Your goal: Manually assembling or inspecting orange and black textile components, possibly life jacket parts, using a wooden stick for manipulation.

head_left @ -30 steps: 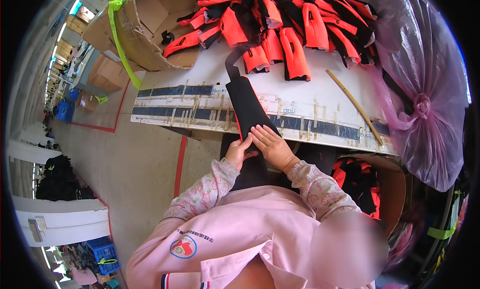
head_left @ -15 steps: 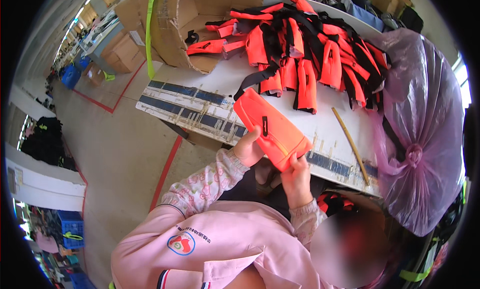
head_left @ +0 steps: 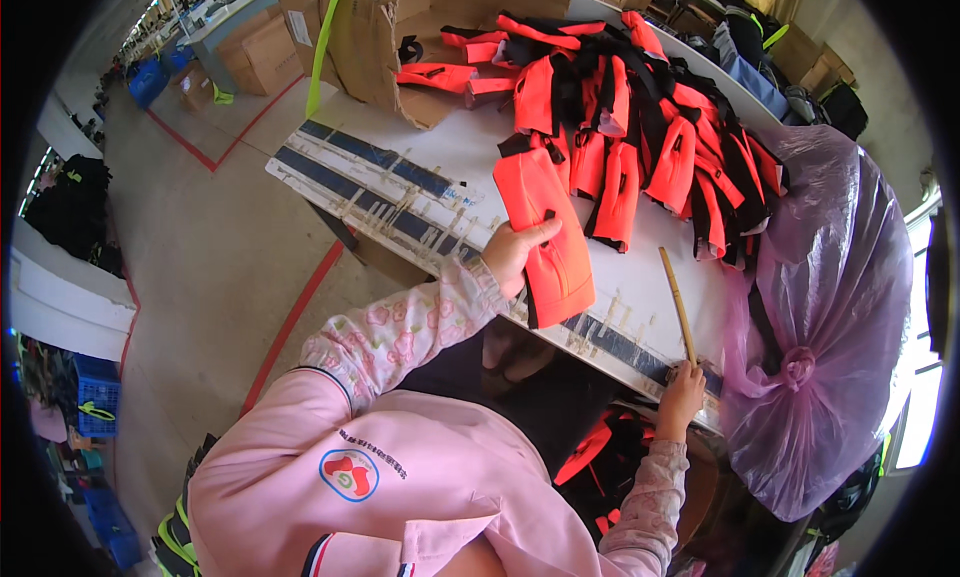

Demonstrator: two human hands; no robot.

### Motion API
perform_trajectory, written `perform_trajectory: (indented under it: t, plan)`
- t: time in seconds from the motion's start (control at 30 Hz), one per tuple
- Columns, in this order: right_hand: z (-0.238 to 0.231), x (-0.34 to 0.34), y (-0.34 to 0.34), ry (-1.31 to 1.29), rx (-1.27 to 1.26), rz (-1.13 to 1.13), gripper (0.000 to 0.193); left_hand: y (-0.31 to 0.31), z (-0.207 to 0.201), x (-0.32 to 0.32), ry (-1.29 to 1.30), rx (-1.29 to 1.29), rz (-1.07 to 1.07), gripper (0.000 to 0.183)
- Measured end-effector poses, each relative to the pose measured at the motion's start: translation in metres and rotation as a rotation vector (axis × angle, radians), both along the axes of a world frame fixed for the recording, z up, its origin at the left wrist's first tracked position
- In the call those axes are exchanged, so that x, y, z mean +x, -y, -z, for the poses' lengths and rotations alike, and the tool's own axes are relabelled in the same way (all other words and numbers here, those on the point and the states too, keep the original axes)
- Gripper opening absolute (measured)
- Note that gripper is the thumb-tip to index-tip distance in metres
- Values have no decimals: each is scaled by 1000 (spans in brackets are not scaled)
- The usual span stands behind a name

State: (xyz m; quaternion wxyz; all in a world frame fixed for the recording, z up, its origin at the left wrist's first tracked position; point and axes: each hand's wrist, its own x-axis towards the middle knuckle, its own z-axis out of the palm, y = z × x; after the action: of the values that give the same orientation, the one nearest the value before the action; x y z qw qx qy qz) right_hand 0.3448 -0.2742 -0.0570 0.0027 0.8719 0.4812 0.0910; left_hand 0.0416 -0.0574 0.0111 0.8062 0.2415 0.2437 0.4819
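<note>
In my left hand (head_left: 508, 257) is a bright orange fabric pouch (head_left: 562, 277) with black edging, held by its left side with the thumb across the front. It is tilted over the table's near edge, its far end close to the pile. My right hand (head_left: 682, 399) is closed at the near end of a thin yellowish-brown stick (head_left: 675, 295), which lies slanting on the white table (head_left: 455, 157). Farther back, several matching orange and black pouches (head_left: 672, 162) are heaped together, with black straps among them.
An open cardboard box (head_left: 365, 52) stands at the back left of the table. To the right bulges a knotted, see-through purple plastic bag (head_left: 825, 267). More orange and black pieces (head_left: 590, 452) lie below the table's near edge. Red lines (head_left: 290, 322) mark the floor at left.
My right hand has left the pouch and moved right and nearer, onto the stick's end. The left hand keeps the pouch, now turned more upright. The whole view has shifted slightly.
</note>
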Motion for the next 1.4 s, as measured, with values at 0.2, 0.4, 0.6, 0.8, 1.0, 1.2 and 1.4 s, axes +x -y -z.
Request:
perform_trajectory:
  t: [0.2,0.4,0.6,0.8,1.0,1.2,1.4]
  plan:
    - [3,22,11,261,267,-132,32,-34,-3,-14,145,-34,74,31]
    - [2,40,11,35,42,-12,29,-40,-5,-20,187,-60,54,31]
    - [-27,-1,42,-718,292,-274,13,-53,-5,-33,234,-54,-29,34]
    - [-17,-67,68,-1366,252,-205,14,-53,3,-23,253,-69,-28,33]
    - [-10,-90,56,-1477,255,-211,14,-37,12,-4,238,-91,81,31]
    - [-14,-109,31,-1364,258,-274,13,-10,22,9,14,-58,57,24]
    - [-13,-135,13,-1402,293,-302,13,1,20,5,-68,-6,98,26]
